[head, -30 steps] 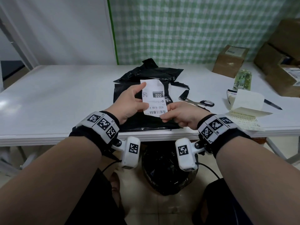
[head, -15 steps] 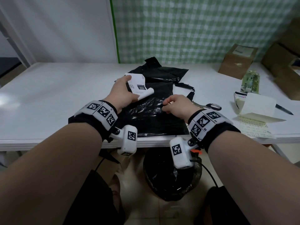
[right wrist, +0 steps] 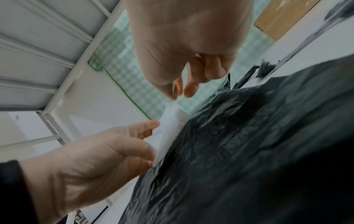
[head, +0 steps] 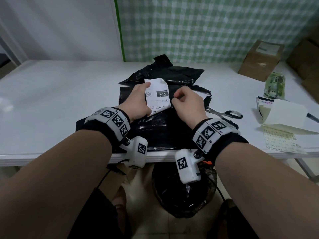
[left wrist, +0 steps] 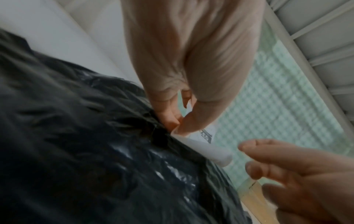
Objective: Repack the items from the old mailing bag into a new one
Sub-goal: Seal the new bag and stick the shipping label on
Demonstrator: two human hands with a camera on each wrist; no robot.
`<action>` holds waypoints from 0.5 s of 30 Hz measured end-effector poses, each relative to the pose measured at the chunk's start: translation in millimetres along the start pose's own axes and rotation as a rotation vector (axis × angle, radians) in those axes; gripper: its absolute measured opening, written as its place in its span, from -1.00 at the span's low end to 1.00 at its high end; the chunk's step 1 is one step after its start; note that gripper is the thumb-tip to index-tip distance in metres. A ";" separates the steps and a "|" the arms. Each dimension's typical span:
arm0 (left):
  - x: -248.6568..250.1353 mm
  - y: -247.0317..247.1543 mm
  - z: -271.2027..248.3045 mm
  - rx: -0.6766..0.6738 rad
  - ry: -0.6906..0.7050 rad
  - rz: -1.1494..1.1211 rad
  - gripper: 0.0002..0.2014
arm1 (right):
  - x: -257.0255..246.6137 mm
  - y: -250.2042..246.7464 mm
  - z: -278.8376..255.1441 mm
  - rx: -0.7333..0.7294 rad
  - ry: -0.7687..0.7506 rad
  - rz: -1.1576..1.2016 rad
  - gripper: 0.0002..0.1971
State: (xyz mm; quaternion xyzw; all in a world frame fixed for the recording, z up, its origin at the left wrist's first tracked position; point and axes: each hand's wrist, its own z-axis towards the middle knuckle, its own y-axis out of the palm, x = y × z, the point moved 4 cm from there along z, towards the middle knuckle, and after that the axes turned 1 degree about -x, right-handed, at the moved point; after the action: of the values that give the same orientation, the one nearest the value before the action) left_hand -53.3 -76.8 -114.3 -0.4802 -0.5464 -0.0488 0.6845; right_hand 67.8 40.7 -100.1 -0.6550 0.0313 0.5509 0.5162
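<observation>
A black mailing bag [head: 155,131] lies flat on the white table [head: 51,104] in front of me, with a crumpled, torn black bag [head: 174,73] behind it. My left hand [head: 144,99] pinches the left edge of a white shipping label [head: 158,94] marked 032, thumb [left wrist: 193,121] on top. The label [left wrist: 208,150] curls at its lower end over the bag [left wrist: 95,151]. My right hand [head: 174,98] hovers at the label's right edge with loosely curled fingers [left wrist: 268,153]. In the left wrist view a small gap separates them from the label. The label [right wrist: 168,128] stands between both hands above the bag [right wrist: 249,136].
Scissors [head: 224,113] lie just right of the bag. Further right are a white paper pad [head: 286,114], a printed sheet [head: 279,140], a pen [head: 312,117], a green packet [head: 274,87] and cardboard boxes [head: 259,61]. A black bin bag [head: 183,195] sits under the table edge.
Half a second ago my left hand held the label curled up, further back, while my right hand rested on the bag. The label now lies flatter and my right hand has come up to its right edge.
</observation>
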 end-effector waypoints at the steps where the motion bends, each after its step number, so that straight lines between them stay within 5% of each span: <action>1: -2.5 1.6 1.2 -0.006 -0.001 0.049 -0.08 | -2.6 3.3 0.0 -0.060 -0.034 -0.025 -0.84; 6: -10.2 7.4 4.8 -0.030 -0.019 0.195 0.01 | 4.8 29.6 -3.9 -0.423 -0.056 -0.302 -0.66; 12: -12.0 -2.8 -1.9 0.078 -0.157 0.355 -0.19 | 11.6 27.8 -11.9 -0.519 -0.033 -0.370 -0.63; 15: -2.4 -6.3 -4.2 0.118 -0.057 0.449 -0.47 | 12.6 27.8 -13.0 -0.567 -0.028 -0.386 -0.60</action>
State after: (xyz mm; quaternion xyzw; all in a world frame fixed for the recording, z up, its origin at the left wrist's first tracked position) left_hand -55.0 -84.3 -112.1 -0.5503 -0.4468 0.1504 0.6891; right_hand 64.7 25.2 -129.2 -0.7586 -0.2547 0.4386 0.4090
